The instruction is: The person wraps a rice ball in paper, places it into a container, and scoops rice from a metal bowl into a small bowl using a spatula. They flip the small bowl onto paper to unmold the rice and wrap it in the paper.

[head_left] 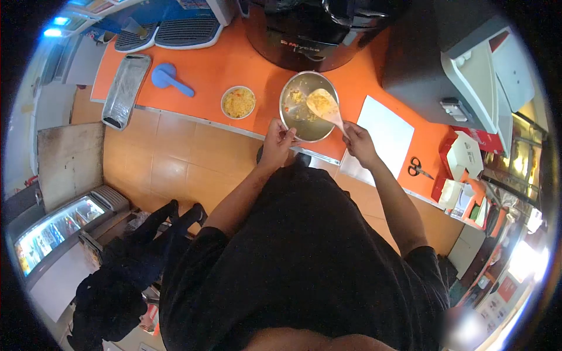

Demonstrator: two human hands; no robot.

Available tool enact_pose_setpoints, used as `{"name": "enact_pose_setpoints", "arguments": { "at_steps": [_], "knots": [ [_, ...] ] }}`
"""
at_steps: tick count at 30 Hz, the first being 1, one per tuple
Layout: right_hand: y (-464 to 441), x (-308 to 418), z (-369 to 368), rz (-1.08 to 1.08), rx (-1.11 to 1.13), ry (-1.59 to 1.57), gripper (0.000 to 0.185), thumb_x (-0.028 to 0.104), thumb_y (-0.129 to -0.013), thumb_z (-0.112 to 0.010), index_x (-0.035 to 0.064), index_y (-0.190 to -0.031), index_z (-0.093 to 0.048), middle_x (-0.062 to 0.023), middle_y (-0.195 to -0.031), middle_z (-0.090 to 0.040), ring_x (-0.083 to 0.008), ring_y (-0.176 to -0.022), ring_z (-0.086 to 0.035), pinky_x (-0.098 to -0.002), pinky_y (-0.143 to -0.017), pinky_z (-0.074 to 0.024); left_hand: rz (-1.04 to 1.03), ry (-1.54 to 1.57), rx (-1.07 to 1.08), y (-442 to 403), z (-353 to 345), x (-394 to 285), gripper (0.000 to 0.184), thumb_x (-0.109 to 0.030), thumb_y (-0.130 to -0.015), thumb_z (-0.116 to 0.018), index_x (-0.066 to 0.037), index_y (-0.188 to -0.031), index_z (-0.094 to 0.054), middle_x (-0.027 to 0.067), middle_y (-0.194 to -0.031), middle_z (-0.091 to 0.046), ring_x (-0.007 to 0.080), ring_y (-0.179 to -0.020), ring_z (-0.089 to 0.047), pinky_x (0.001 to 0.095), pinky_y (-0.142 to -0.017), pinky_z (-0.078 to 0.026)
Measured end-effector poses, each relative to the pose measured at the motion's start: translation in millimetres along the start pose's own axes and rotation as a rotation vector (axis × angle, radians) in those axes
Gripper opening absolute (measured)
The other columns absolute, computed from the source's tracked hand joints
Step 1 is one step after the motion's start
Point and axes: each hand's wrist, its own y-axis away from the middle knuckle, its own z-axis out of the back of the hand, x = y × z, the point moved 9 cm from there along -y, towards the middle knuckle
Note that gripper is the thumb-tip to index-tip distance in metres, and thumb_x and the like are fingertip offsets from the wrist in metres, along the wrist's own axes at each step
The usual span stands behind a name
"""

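Note:
A round metal bowl (308, 131) stands at the front edge of the orange counter, with some yellow rice (297, 96) scattered inside it. My left hand (278, 142) pinches the bowl's near-left rim. In my right hand (359, 143) is the handle of a pale rice paddle (331, 111), whose blade carries yellow rice over the bowl. To the left of the metal bowl sits a small white bowl (238, 103) filled with yellow rice.
On the orange counter (205, 70) lie a blue scoop-like utensil (170, 79), a clear-wrapped tray (126, 90), a white sheet (380, 137) and scissors (419, 168). A black appliance (316, 35) stands behind the bowl. Another person (117, 281) is at lower left.

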Motion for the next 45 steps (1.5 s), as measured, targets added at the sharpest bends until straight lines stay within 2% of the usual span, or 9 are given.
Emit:
{"name": "enact_pose_setpoints", "arguments": {
  "at_steps": [8,11,18,24,34,36,39,42,45],
  "knots": [
    [-5.5,38.9,-8.6,0.367,-0.192,0.751,0.037,0.029,-0.1,-0.047,-0.0002,-0.118,-0.06,-0.0175,-0.083,-0.067,-0.0243,-0.074,-0.065,-0.0348,-0.071,-0.051,-0.098,-0.204,0.033,0.3,0.8,-3.9,0.018,-0.002,-0.094,-0.054,-0.003,-0.091,-0.036,0.007,-0.088,-0.047,0.0136,-0.083,-0.059,0.0302,-0.071,-0.06],
    [-17.6,27.6,-36.3,0.384,-0.142,0.488,0.035,0.028,-0.101,-0.045,0.0004,-0.114,-0.062,-0.0019,-0.065,-0.053,-0.0091,-0.056,-0.047,-0.0277,-0.053,-0.0424,-0.122,-0.299,0.054,2.4,-6.0,-11.9,0.019,-0.002,-0.093,-0.056,-0.002,-0.089,-0.038,0.0068,-0.084,-0.045,0.0133,-0.079,-0.059,0.0295,-0.065,-0.057],
    [5.7,17.0,-73.6,-0.03,0.157,-0.281,0.028,0.028,-0.102,-0.045,0.0044,-0.107,-0.06,0.0028,-0.063,-0.043,-0.0056,-0.047,-0.036,-0.022,-0.043,-0.0298,-0.168,-0.552,0.104,4.0,1.3,-26.4,0.017,-0.003,-0.095,-0.054,-0.002,-0.09,-0.037,0.0033,-0.082,-0.041,0.0109,-0.079,-0.056,0.029,-0.068,-0.06],
    [3.1,3.6,-70.9,-0.03,0.231,-0.443,0.023,0.03,-0.102,-0.045,0.0089,-0.105,-0.055,0.0037,-0.063,-0.041,-0.0051,-0.045,-0.03,-0.0212,-0.041,-0.0235,0.007,-0.055,0.021,2.4,6.5,-17.1,0.016,-0.006,-0.097,-0.052,-0.004,-0.096,-0.036,0.0081,-0.09,-0.05,0.016,-0.081,-0.063,0.032,-0.072,-0.062],
    [11.0,13.3,-54.4,0.015,0.137,-0.334,0.03,0.028,-0.102,-0.044,0.0091,-0.122,-0.056,0.0036,-0.063,-0.04,-0.0055,-0.046,-0.03,-0.0211,-0.04,-0.0241,0.119,-0.114,-0.121,-7.1,55.3,9.2,0.023,-0.012,-0.096,-0.057,-0.003,-0.108,-0.04,0.0078,-0.096,-0.052,0.0143,-0.072,-0.061,0.0294,-0.063,-0.06],
    [10.4,19.6,-60.5,0.002,0.152,-0.329,0.032,0.028,-0.102,-0.044,0.0092,-0.125,-0.056,0.0034,-0.063,-0.04,-0.0049,-0.046,-0.029,-0.0203,-0.04,-0.0244,-0.062,-0.589,-0.23,5.4,81.4,-3.4,0.037,-0.013,-0.09,-0.066,-0.003,-0.114,-0.04,0.0079,-0.098,-0.053,0.0131,-0.075,-0.058,0.0259,-0.067,-0.055],
    [7.2,36.4,-74.0,0.022,0.145,-0.212,0.032,0.029,-0.101,-0.049,0.0091,-0.126,-0.056,0.0025,-0.065,-0.042,-0.005,-0.047,-0.032,-0.0205,-0.041,-0.0269,-0.242,-0.509,-0.606,39.3,131.8,-19.8,0.071,-0.011,-0.076,-0.08,0.001,-0.128,-0.034,0.0111,-0.105,-0.051,0.0194,-0.091,-0.053,0.0303,-0.086,-0.046],
    [-0.7,55.5,-104.6,0.035,0.115,-0.064,0.035,0.031,-0.1,-0.051,0.009,-0.127,-0.056,0.002,-0.066,-0.045,-0.0055,-0.048,-0.034,-0.0207,-0.042,-0.0288,-0.557,-0.83,-0.609,38.9,135.6,-69.4,0.098,-0.011,-0.066,-0.086,0.003,-0.138,-0.021,0.0169,-0.121,-0.047,0.0257,-0.105,-0.053,0.0356,-0.094,-0.045],
    [-18.9,63.1,-135.6,0.045,0.126,0.017,0.037,0.033,-0.1,-0.051,0.0088,-0.128,-0.055,0.0018,-0.067,-0.046,-0.0056,-0.049,-0.036,-0.0205,-0.042,-0.0294,-0.483,-0.896,-0.497,7.8,131.8,-88.2,0.107,-0.008,-0.062,-0.087,0.004,-0.14,-0.015,0.0213,-0.133,-0.04,0.0311,-0.12,-0.048,0.0394,-0.101,-0.042]
  ]
}}
